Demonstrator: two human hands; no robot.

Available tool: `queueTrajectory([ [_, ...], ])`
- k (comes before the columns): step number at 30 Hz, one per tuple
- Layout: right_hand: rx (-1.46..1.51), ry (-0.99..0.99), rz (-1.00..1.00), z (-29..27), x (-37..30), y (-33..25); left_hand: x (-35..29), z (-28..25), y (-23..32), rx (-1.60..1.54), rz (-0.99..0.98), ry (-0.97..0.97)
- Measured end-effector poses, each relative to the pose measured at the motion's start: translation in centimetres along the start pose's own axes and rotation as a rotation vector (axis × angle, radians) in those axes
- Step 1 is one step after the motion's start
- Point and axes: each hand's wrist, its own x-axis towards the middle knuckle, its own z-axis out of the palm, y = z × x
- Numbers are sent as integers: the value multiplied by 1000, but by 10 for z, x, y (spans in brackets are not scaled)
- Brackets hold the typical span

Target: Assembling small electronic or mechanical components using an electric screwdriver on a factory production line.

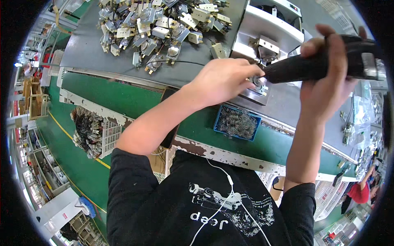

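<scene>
A black handheld power screwdriver [295, 69] lies nearly level across the upper right of the frame, its nose pointing left at a small metal fitting [259, 81]. The right hand [326, 92] wraps its fingers around the barrel, forearm upright; the left hand [221, 80], back showing, pinches the fitting, forearm slanting in from lower left.

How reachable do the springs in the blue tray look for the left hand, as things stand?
Probably yes: the open blue tray lies near the left hand, and nothing covers the springs. That hand, though, is busy at a small part by the tip of the black tool.
</scene>
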Motion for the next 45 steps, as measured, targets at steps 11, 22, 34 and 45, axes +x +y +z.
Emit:
queueTrajectory([
  [11, -883, -536, -264, -35, -76, 16, -34, -23, -6, -34, -94, -117],
  [22, -891, -518, 97, -31, -88, 33, -34, -22, 3, -45, -124, -211],
  [34, -492, 153, 102, -74, -79, 14, -31, -28, 7, -83, -111, -168],
  [45, -501, 347, 243, -130, -95, 15, -35, -28, 12, -68, -176, -191],
])
